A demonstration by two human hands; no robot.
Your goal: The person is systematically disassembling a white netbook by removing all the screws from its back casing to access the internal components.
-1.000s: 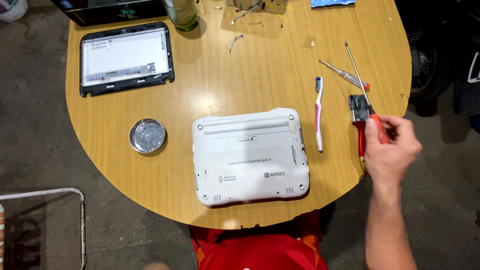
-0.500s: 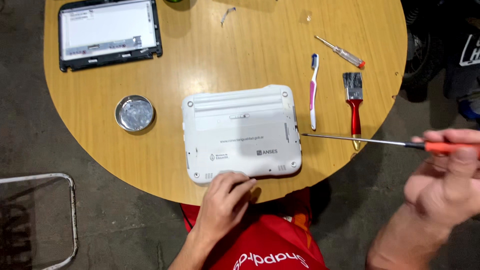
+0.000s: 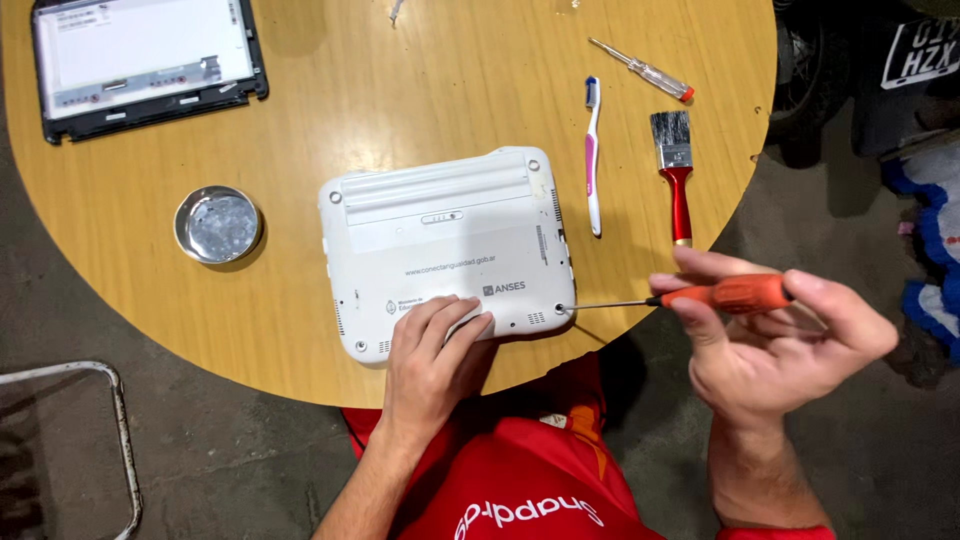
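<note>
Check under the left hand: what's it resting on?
The left hand lies flat on the near edge of the white laptop, which is upside down on the wooden table. The casing beneath the palm is covered.

We see a matt white plastic laptop on a smooth wooden table, a screwdriver with a thin shiny metal shaft and matt orange plastic handle, a dull, scuffed metal dish, and a brush with glossy red handle and metal band.
</note>
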